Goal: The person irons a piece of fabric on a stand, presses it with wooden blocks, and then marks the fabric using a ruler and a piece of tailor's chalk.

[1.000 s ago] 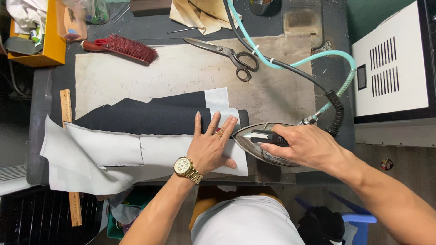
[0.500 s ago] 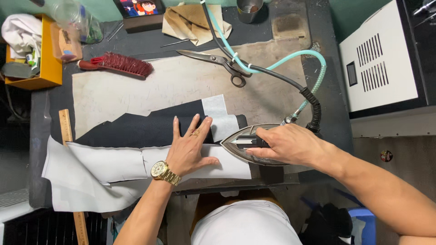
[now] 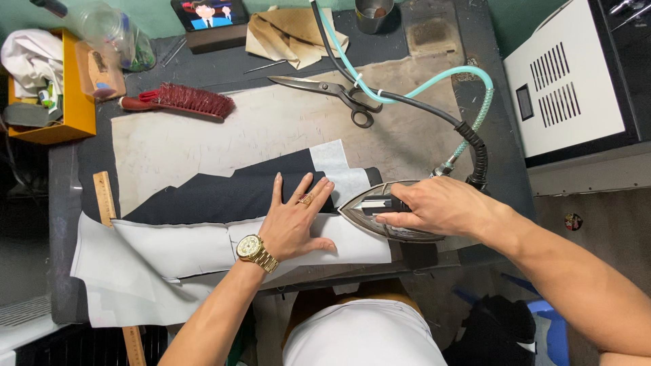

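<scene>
My left hand (image 3: 297, 218), with a gold watch and a ring, lies flat with fingers spread on a dark fabric piece (image 3: 224, 195) and the white interfacing (image 3: 176, 247) beside it. My right hand (image 3: 442, 205) grips the black handle of a steam iron (image 3: 380, 211) whose pointed tip faces my left hand, resting on the white piece. A black cord and a teal hose (image 3: 434, 87) run from the iron's rear up across the table.
Large scissors (image 3: 332, 95) and a red-bristled brush (image 3: 183, 102) lie on the beige pressing pad (image 3: 258, 129). A wooden ruler (image 3: 104, 196) sits at left, a yellow box (image 3: 57, 112) at far left. A white vented machine (image 3: 569, 88) stands right.
The view has shifted slightly. My left hand stays flat on the fabric and the iron stays close by its fingertips, with little movement between them.
</scene>
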